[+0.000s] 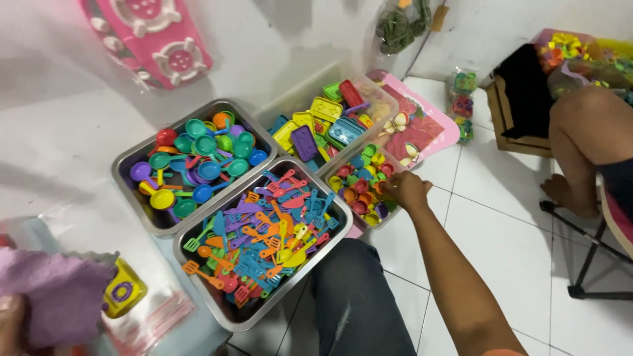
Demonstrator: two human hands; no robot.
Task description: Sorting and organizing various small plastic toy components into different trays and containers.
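Note:
My right hand reaches into a clear plastic tub filled with small coloured toy cups, fingers curled among them; whether it holds a cup is hidden. My left hand sits at the bottom left corner, gripping a purple cloth. Beside the cloth lies a yellow toy piece inside a clear zip bag. A metal tray holds many toy spatulas and forks.
A second metal tray holds toy pans. A clear bin holds flat toy plates. A pink printed card lies behind. A pink toy board leans on the wall. Another person's leg and folding chair are at right.

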